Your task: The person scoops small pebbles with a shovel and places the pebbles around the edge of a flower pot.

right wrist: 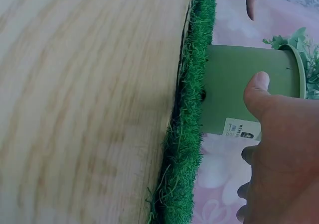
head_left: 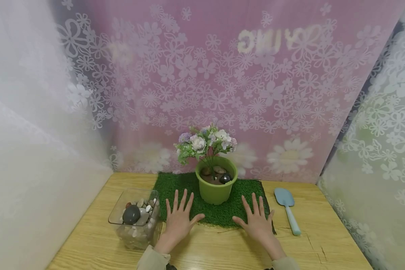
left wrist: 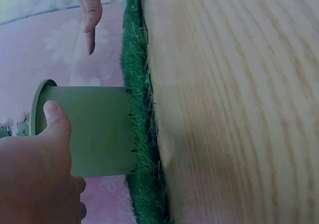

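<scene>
A green flower pot (head_left: 216, 193) stands upright on a dark green piece of artificial turf (head_left: 185, 202). Out of it rises a bunch of white and purple flowers (head_left: 206, 142), with brown soil, a black stone (head_left: 225, 178) and paler stones around the stems. My left hand (head_left: 179, 222) is spread palm down at the turf's front left, fingers straight, holding nothing. Likewise spread, my right hand (head_left: 257, 224) is at the front right, also holding nothing. In both wrist views the hands look raised above the table, apart from the pot.
A clear square container (head_left: 121, 221) of pebbles with a large dark stone (head_left: 131, 214) on top stands left of my left hand. Right of the turf lies a light blue hand trowel (head_left: 288, 210). Flowered curtains (head_left: 222, 82) enclose the wooden table (head_left: 222, 251) at the back and sides.
</scene>
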Available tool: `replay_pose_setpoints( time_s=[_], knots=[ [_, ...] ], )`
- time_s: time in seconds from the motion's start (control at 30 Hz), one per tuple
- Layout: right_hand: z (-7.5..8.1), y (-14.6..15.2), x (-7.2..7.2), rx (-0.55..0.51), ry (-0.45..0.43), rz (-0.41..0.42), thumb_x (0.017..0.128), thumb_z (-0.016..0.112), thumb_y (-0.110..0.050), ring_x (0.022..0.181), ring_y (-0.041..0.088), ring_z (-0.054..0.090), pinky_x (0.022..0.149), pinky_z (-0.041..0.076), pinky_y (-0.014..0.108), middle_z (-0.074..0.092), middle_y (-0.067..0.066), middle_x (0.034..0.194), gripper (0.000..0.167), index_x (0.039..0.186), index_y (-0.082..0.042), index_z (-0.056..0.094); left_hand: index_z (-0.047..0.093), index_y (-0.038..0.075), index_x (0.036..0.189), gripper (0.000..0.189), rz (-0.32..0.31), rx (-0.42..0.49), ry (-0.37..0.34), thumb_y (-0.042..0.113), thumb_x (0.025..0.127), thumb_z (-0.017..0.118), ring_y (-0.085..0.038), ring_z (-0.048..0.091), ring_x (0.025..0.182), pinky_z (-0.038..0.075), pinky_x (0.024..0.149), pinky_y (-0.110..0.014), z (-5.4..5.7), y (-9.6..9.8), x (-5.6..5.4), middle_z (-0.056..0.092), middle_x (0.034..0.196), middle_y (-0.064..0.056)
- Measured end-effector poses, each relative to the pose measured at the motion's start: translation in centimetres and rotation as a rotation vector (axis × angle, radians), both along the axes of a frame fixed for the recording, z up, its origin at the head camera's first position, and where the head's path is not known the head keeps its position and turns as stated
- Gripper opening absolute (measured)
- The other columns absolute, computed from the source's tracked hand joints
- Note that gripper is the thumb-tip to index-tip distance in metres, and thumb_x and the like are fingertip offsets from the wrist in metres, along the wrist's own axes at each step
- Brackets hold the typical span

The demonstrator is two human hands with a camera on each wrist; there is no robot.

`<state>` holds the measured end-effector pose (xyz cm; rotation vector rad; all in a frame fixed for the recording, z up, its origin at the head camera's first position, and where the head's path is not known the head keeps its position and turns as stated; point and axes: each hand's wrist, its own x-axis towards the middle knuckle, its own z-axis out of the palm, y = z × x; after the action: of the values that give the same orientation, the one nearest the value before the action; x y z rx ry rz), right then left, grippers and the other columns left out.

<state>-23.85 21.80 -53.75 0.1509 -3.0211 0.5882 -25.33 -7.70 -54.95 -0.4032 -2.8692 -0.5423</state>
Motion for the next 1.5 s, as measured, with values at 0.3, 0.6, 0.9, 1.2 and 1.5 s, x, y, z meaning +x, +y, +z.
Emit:
replay_pose_setpoints(
  time_s=[0.3, 0.6, 0.9, 1.2, 1.5],
  knots=[
    [1.3, 0.2, 0.0, -0.134, -0.008, -0.012, 0.098, 0.057, -0.055, 0.150, 0.054, -0.002, 0.104, 0.008, 0.085, 0.002, 0.026, 0.167, 0.085, 0.164, -0.019, 0.018, 0.025, 0.019, 0.163, 0.081, -0.046, 0.219, -0.024, 0.066, 0.099, 0.043, -0.039, 0.005, 0.156, 0.007, 0.117, -0.072, 2.0, 0.7, 0.4, 0.018, 0.168, -0.010],
    [2.6, -0.2, 0.6, -0.330, 0.168, 0.000, 0.103, 0.054, -0.049, 0.128, 0.048, 0.053, 0.097, 0.047, 0.065, 0.048, 0.025, 0.150, 0.065, 0.155, -0.012, 0.043, 0.057, 0.017, 0.144, 0.052, -0.138, 0.517, 0.031, 0.050, 0.106, 0.045, -0.028, 0.058, 0.129, 0.048, 0.104, -0.053, 5.2, 1.2, 1.5, 0.061, 0.141, -0.005],
    [4.0, -1.3, 1.1, -0.476, 0.339, 0.040, 0.103, 0.060, -0.032, 0.104, 0.023, 0.071, 0.084, 0.059, 0.042, 0.073, 0.002, 0.123, 0.035, 0.134, -0.018, 0.067, 0.069, 0.026, 0.123, 0.030, -0.176, 0.619, 0.184, 0.038, 0.108, 0.047, -0.009, 0.069, 0.101, 0.058, 0.085, -0.037, 8.4, 1.1, 2.0, 0.073, 0.115, 0.011],
    [5.4, -3.7, 1.3, -0.549, 0.372, 0.095, 0.103, 0.061, -0.028, 0.099, 0.015, 0.072, 0.077, 0.060, 0.029, 0.074, -0.005, 0.119, 0.028, 0.130, -0.023, 0.069, 0.070, 0.026, 0.122, 0.027, -0.171, 0.625, 0.246, 0.033, 0.108, 0.048, -0.012, 0.070, 0.106, 0.059, 0.087, -0.040, 11.5, -1.1, 2.5, 0.073, 0.118, 0.009],
    [5.5, -7.2, 1.9, -0.616, 0.411, 0.217, 0.101, 0.064, -0.021, 0.103, 0.016, 0.069, 0.081, 0.059, 0.032, 0.071, -0.002, 0.125, 0.033, 0.134, -0.017, 0.067, 0.070, 0.020, 0.126, 0.030, -0.106, 0.600, 0.292, 0.029, 0.109, 0.048, -0.020, 0.070, 0.107, 0.056, 0.076, -0.038, 13.5, -5.1, 3.1, 0.072, 0.124, 0.003]
  ],
)
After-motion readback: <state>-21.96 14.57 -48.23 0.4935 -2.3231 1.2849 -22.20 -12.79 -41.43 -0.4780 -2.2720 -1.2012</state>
